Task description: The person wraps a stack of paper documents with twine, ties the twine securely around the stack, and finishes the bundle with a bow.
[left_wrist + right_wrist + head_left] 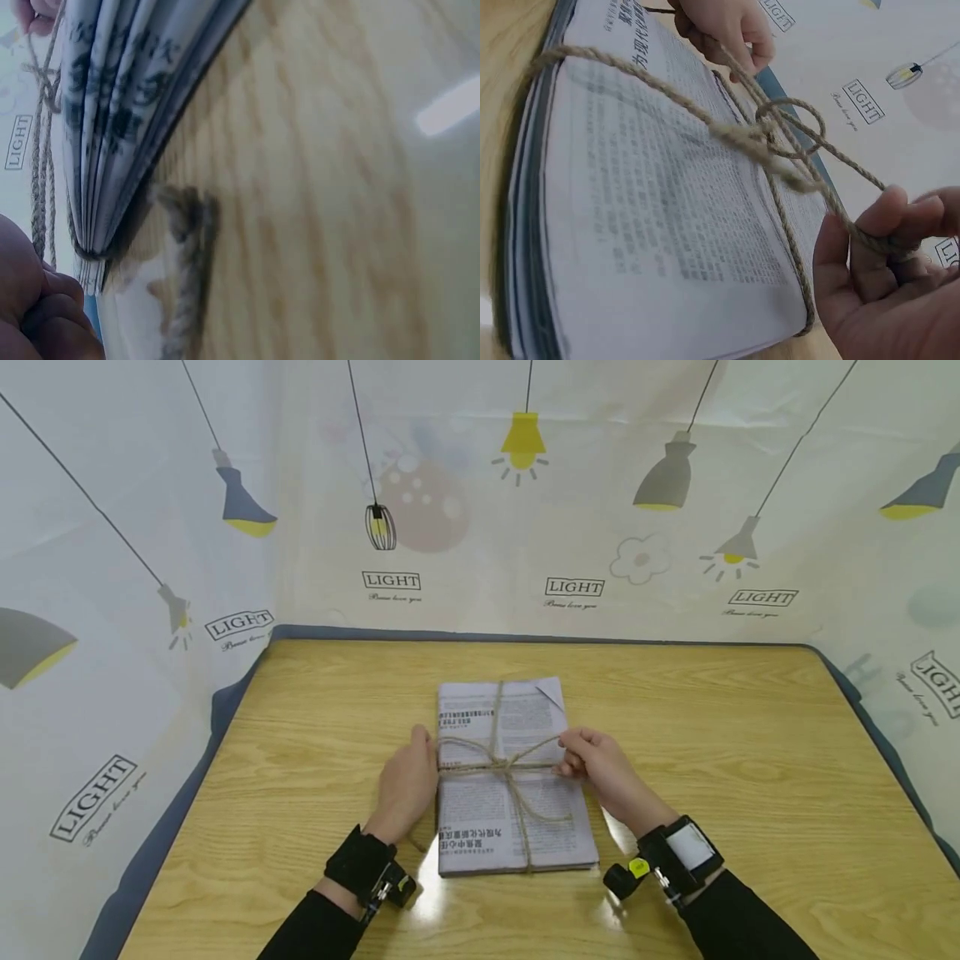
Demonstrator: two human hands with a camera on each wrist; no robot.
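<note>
A stack of folded newspapers [476,814] lies on the table, bound crosswise with twine [497,718]. The strands cross near the middle of the top sheet, where a loose knot with a loop [799,112] shows in the right wrist view. My left hand [405,789] pinches a twine strand at the left edge of the stack. At the right edge, my right hand [611,772] grips another strand between thumb and fingers. One twine end lies loose over the lower right of the top sheet. In the left wrist view, a second twine end [184,277] is close to the camera.
The wood-grain table [750,777] extends on both sides of the stack. A white cloth [480,593] printed with lamps stands around its back and sides. Each wrist wears a black strap with a small camera.
</note>
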